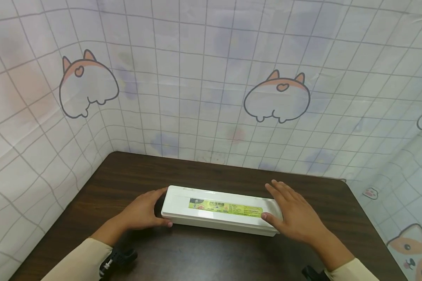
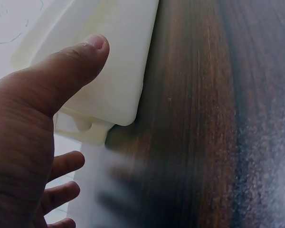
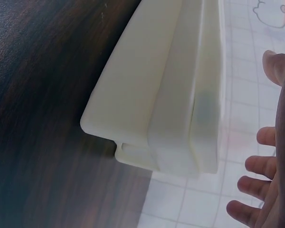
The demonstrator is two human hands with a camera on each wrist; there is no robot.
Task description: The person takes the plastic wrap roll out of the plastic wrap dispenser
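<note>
A long white cling film box [image 1: 218,209] with a green and yellow label lies across the dark tabletop, its right end slightly nearer me. My left hand [image 1: 143,210] holds its left end, thumb at the front face and index finger at the back corner. The left wrist view has that thumb [image 2: 71,71] across the white side, with other fingers spread past the end. Over the right end, my right hand [image 1: 297,214] is spread, its thumb overlapping the lid in the head view. In the right wrist view, the right hand's fingers [image 3: 259,187] stand apart from the box.
The dark wood-grain table [image 1: 211,253] has rounded far corners. A pale grid-patterned curtain [image 1: 211,78] with cartoon dogs surrounds its back and sides. Dark straps [image 1: 117,259] sit at both wrists beside cream sleeves [image 1: 81,259].
</note>
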